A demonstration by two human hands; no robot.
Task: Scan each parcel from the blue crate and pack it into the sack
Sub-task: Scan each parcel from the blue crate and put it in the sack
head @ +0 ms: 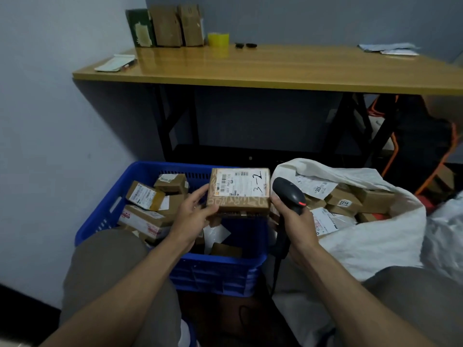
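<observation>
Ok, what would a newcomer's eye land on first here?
The parcel marked 3-2, held by the left hand over the blue crate at centre, with the black scanner in the right hand beside it. To the right, the white sack already holds several parcels.

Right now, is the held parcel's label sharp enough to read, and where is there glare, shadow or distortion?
Head view: the held parcel label is sharp, "3-2" legible. Head view: the table top shows soft glare below the yellow tape roll. Head view: under the table lies shadow, and the scanner loses detail. Head view: the wide lens stretches the forearms.
</observation>
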